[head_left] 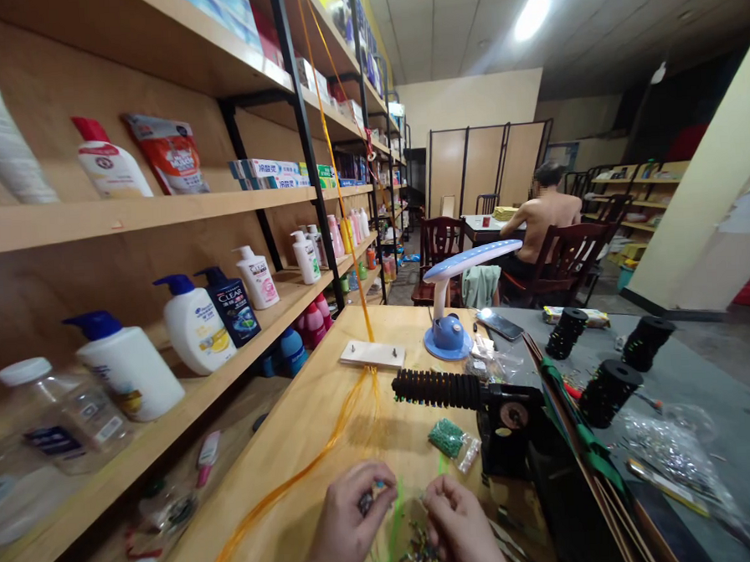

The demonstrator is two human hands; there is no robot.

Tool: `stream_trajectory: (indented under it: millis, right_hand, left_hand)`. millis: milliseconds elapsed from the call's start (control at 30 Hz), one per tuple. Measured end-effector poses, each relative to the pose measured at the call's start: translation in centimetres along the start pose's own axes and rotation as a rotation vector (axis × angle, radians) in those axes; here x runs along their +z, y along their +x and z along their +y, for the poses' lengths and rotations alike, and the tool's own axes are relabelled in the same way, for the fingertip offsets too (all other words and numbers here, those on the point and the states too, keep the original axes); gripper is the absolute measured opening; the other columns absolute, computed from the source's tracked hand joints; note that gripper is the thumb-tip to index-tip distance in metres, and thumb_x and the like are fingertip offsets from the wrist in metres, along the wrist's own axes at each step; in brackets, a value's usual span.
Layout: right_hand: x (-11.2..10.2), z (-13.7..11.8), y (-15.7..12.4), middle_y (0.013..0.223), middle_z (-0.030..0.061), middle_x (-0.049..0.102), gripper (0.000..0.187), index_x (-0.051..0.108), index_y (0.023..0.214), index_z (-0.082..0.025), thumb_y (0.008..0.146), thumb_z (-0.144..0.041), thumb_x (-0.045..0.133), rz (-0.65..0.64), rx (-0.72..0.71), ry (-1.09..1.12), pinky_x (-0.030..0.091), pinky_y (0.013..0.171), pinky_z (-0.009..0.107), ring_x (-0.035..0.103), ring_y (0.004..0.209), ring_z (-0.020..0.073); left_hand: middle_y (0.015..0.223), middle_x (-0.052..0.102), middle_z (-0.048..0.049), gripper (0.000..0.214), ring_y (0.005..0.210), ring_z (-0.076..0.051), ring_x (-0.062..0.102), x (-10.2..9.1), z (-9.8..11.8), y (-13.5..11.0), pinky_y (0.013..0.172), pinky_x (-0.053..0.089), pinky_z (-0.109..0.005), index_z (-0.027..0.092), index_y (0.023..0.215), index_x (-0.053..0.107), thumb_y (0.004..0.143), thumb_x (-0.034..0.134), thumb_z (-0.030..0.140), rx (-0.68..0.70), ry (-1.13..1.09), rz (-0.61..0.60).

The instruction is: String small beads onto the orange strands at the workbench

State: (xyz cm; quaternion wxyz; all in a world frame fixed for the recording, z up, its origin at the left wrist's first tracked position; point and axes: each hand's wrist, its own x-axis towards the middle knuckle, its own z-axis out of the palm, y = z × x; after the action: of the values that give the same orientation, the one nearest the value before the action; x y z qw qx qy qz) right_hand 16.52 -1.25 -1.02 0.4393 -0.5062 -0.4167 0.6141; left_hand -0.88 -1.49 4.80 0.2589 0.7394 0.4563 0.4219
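My left hand [351,519] is curled over the wooden table, with several tiny dark and bluish pieces showing between its thumb and fingers; their kind is too small to make out. Just across a narrow gap, my right hand [456,524] is pinched, and whatever its fingertips hold is too small to name. Loose small multicoloured pieces [420,550] lie on the table between and below the hands. Bright green strands [395,515] run there too. Beyond the right hand sits a clear bag of green beads [447,436].
Orange threads [320,439] pass through a pale clamped plate [372,354]. A black ribbed roller [440,388] on a stand juts in from the right. Behind it are a blue lamp [448,336] and black spools [610,392]. Shelves of bottles [205,328] line the left; a person sits far back.
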Motion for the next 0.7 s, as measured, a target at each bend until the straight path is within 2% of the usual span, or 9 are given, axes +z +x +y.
stream_trajectory:
  millis: [100,233,333,367,433,500,533,633,700]
  right_hand:
    - [0.2,0.2,0.2,0.033,-0.0107,0.047,0.052,0.043,0.065,-0.024,0.063,-0.070,0.066,-0.010,0.023,0.054,0.015,0.030,0.015,0.027,0.025,0.0037]
    - [0.3,0.5,0.2,0.031,-0.0111,0.044,0.056,0.044,0.063,-0.024,0.058,-0.074,0.067,-0.041,0.005,0.060,0.013,0.028,0.016,0.024,0.024,0.0031]
    - [0.1,0.1,-0.1,0.037,-0.0082,0.051,0.054,0.050,0.067,-0.022,0.062,-0.072,0.068,-0.019,-0.078,0.080,0.018,0.030,0.016,0.029,0.027,0.0040]
    - [0.1,-0.1,-0.3,0.046,-0.0052,0.059,0.050,0.054,0.072,-0.021,0.065,-0.067,0.070,0.015,-0.134,0.093,0.023,0.031,0.017,0.035,0.030,0.0048]
    - [0.0,-0.5,-0.6,0.080,0.0022,0.071,0.039,0.061,0.087,-0.021,0.070,-0.053,0.072,0.054,-0.239,0.113,0.032,0.036,0.018,0.048,0.041,0.0072]
    - [0.1,-0.6,-0.8,0.102,0.0049,0.069,0.036,0.062,0.100,-0.023,0.072,-0.042,0.072,0.013,-0.267,0.126,0.039,0.038,0.019,0.055,0.049,0.0092]
    - [0.3,-0.5,-0.9,0.098,0.0040,0.069,0.036,0.062,0.103,-0.023,0.073,-0.040,0.071,-0.029,-0.254,0.123,0.041,0.039,0.020,0.055,0.048,0.0095]
    - [0.9,0.0,-0.6,0.059,-0.0049,0.061,0.034,0.061,0.098,-0.020,0.075,-0.042,0.071,-0.081,-0.222,0.053,0.040,0.042,0.020,0.049,0.041,0.0094]
    - [1.3,0.2,-0.3,0.050,-0.0071,0.055,0.036,0.061,0.092,-0.019,0.075,-0.050,0.070,-0.070,-0.230,-0.025,0.038,0.043,0.019,0.049,0.041,0.0099]
  left_hand:
    - [0.085,0.072,-0.0057,0.013,0.081,-0.020,0.068,1.3,0.3,-0.5,0.073,0.050,-0.026,0.021,0.087,0.067,0.089,0.055,0.016,0.124,0.040,-0.099]
    - [0.080,0.072,-0.0070,0.018,0.075,-0.021,0.067,2.6,0.0,-0.4,0.066,0.047,-0.028,0.020,0.085,0.069,0.086,0.052,0.013,0.119,0.133,-0.096]
    - [0.069,0.070,-0.0042,0.014,0.065,-0.019,0.062,2.8,-0.2,-0.1,0.061,0.043,-0.027,0.019,0.076,0.070,0.084,0.058,0.019,-0.082,0.020,-0.083]
    - [0.066,0.068,-0.0029,0.011,0.063,-0.019,0.061,2.7,-0.2,0.1,0.059,0.042,-0.026,0.018,0.074,0.070,0.081,0.062,0.022,-0.176,-0.067,-0.072]
    - [0.063,0.068,-0.0011,0.009,0.061,-0.018,0.059,2.5,-0.3,0.2,0.059,0.042,-0.025,0.017,0.071,0.069,0.075,0.069,0.025,-0.337,-0.276,-0.044]
    - [0.066,0.070,-0.0016,0.013,0.065,-0.018,0.060,2.4,-0.5,0.3,0.063,0.044,-0.026,0.016,0.070,0.070,0.070,0.074,0.028,-0.429,-0.453,-0.020]
    - [0.068,0.071,-0.0021,0.015,0.068,-0.019,0.061,2.4,-0.7,0.3,0.066,0.045,-0.027,0.015,0.070,0.071,0.067,0.076,0.030,-0.458,-0.510,-0.006]
    - [0.068,0.071,-0.0016,0.022,0.067,-0.018,0.061,2.4,-1.2,0.2,0.066,0.044,-0.027,0.015,0.069,0.073,0.060,0.082,0.032,-0.527,-0.598,0.060]
    - [0.065,0.069,0.0003,0.027,0.064,-0.016,0.059,2.5,-1.4,0.2,0.063,0.044,-0.026,0.015,0.066,0.071,0.054,0.085,0.034,-0.554,-0.639,0.093]
